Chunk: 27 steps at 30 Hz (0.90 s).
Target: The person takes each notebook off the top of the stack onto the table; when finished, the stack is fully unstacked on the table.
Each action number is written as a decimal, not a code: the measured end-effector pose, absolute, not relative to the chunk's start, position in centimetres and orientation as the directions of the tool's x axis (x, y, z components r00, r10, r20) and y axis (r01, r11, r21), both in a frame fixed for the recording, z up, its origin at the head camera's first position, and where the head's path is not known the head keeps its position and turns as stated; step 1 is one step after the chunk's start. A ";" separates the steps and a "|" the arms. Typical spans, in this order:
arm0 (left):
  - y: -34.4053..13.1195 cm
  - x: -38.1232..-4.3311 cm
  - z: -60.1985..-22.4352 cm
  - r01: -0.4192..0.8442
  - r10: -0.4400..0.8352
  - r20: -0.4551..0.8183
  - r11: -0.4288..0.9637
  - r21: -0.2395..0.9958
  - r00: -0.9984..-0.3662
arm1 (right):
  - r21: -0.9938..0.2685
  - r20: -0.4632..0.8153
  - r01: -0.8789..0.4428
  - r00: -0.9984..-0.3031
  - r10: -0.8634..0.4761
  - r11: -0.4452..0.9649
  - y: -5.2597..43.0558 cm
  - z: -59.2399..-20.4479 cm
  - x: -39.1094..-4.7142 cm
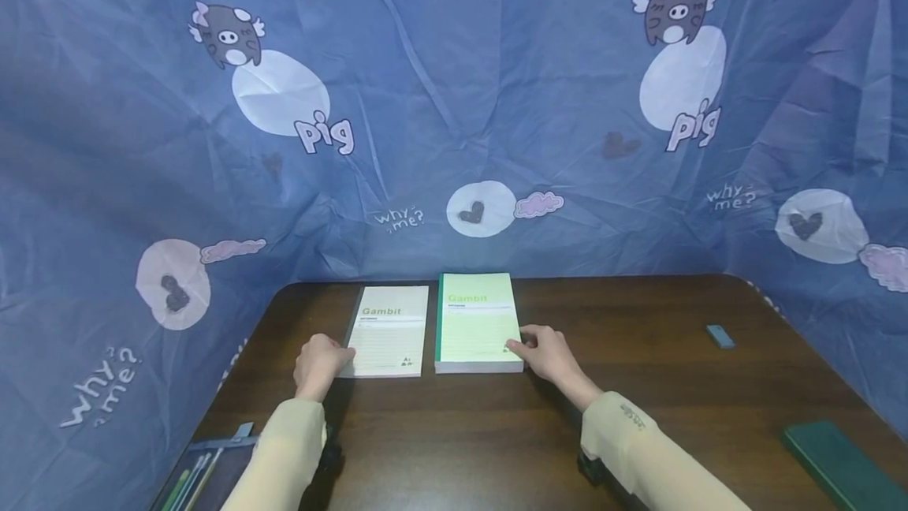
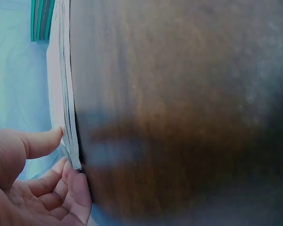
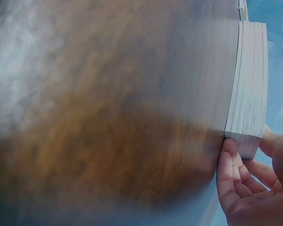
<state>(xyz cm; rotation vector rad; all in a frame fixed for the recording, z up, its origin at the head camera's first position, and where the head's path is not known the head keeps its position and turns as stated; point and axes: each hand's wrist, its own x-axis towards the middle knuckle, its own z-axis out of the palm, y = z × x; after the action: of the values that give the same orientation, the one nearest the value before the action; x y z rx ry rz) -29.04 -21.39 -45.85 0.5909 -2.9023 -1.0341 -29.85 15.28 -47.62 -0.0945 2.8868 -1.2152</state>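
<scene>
A cream notebook (image 1: pixel 388 337) marked "Gambit" lies on the dark wooden table. My left hand (image 1: pixel 322 363) grips its left edge near the lower corner, thumb on the cover and fingers curled at the side. To its right sits a thicker stack of notebooks (image 1: pixel 478 322) with a pale green top cover and a green spine. At that stack's right edge, my right hand (image 1: pixel 549 353) holds the lower corner, its thumb on top. Several page blocks show in the notebook stack (image 3: pixel 249 84) in the right wrist view, with the fingers against its side.
A pencil case (image 1: pixel 220 464) with pens lies at the front left of the table (image 1: pixel 454 440). On the right are a small blue object (image 1: pixel 720 336) and a dark green case (image 1: pixel 844 460). A blue printed cloth (image 1: pixel 454 101) hangs behind the table.
</scene>
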 end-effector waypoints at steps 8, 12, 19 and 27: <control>-21.0 -29.1 -45.6 -0.339 -0.345 -0.114 0.712 0.615 -0.932 | -0.707 0.024 -0.056 -0.998 -0.055 0.705 15.2 -47.7 -29.9; -19.7 -29.5 -45.0 -0.270 -0.319 -0.037 0.728 0.630 -0.947 | -0.707 0.026 -0.056 -0.998 -0.053 0.705 15.3 -47.7 -29.9; -16.2 -30.7 -44.9 -0.116 -0.239 0.074 0.690 0.715 -0.968 | -0.709 0.025 -0.054 -0.998 -0.051 0.703 15.3 -47.7 -30.0; -12.7 -30.7 -45.5 0.022 -0.036 0.054 0.594 0.805 -0.998 | -0.712 0.018 -0.049 -0.998 -0.052 0.701 15.4 -47.7 -29.9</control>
<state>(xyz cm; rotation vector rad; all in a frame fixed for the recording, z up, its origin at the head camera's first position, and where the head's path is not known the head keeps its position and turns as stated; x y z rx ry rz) -30.71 -12.68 -45.48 0.0125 -2.7464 -1.3880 -29.94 15.39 -47.67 -0.0862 2.8942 -1.2109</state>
